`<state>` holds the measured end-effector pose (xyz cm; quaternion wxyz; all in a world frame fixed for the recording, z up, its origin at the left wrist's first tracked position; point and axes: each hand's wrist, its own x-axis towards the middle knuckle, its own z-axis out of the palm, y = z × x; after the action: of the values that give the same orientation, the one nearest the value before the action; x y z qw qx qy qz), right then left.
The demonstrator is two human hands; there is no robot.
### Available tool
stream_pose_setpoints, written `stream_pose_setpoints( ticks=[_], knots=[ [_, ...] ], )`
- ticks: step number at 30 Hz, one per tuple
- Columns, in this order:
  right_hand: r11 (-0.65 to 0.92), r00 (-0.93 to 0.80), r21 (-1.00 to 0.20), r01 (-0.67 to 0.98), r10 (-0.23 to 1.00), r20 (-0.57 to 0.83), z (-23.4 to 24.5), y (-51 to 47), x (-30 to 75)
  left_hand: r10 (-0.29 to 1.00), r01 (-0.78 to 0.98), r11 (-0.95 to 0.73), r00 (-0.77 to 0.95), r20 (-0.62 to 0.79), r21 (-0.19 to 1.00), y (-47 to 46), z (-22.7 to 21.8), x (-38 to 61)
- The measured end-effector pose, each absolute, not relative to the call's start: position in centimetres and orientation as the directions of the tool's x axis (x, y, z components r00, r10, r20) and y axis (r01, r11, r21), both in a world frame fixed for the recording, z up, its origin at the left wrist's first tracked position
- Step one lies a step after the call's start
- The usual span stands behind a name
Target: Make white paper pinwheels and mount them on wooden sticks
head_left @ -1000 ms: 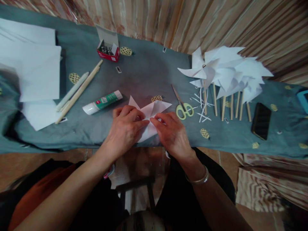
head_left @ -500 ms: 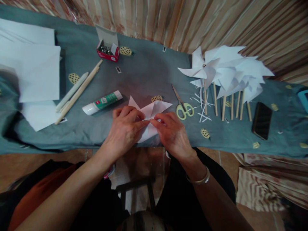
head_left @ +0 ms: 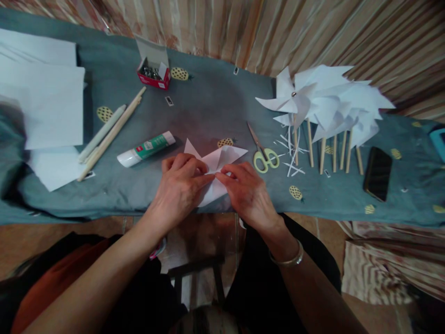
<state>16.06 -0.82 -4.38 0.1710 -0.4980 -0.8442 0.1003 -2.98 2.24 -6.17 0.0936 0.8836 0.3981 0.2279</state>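
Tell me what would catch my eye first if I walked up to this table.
Probably the cluster of white paper pinwheels, lying with their sticks towards the person on the right side of the table. Next, the left hand and right hand, thumbs meeting over folded paper at the near edge. The open red box stands out too, far left of centre.

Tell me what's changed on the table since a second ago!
Nothing visibly moved; only the view shifted slightly. The left fingers and right fingers are still at the folded white paper. The glue stick, scissors and paper pinwheels stayed put.
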Motion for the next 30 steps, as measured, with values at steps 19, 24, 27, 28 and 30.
stream_pose_setpoints(
  ticks=[19, 24, 27, 28, 30],
  knots=[
    [0.478, -0.456, -0.33, 0.814, 0.878, 0.149, -4.65, -0.04, 16.05, 0.743, 0.68, -0.67, 0.609, 0.277, 0.298, 2.37, -5.31, -3.26],
    [0.48, -0.467, -0.33, 0.813, 0.876, 0.122, -4.73, 0.04, 16.05, 0.738, 0.689, -0.672, 0.599, 0.31, 0.272, 2.36, -5.45, -3.08],
    [0.487, -0.475, -0.311, 0.816, 0.872, 0.119, -4.9, 0.06, 16.09, 0.732, 0.681, -0.68, 0.605, 0.313, 0.273, 2.34, -5.5, -3.07],
    [0.488, -0.476, -0.304, 0.818, 0.871, 0.119, -4.96, 0.05, 16.09, 0.729, 0.677, -0.683, 0.608, 0.315, 0.273, 2.34, -5.52, -3.08],
    [0.488, -0.475, -0.298, 0.82, 0.872, 0.12, -5.02, 0.02, 16.09, 0.723, 0.673, -0.689, 0.613, 0.318, 0.269, 2.34, -5.56, -3.09]
  ],
)
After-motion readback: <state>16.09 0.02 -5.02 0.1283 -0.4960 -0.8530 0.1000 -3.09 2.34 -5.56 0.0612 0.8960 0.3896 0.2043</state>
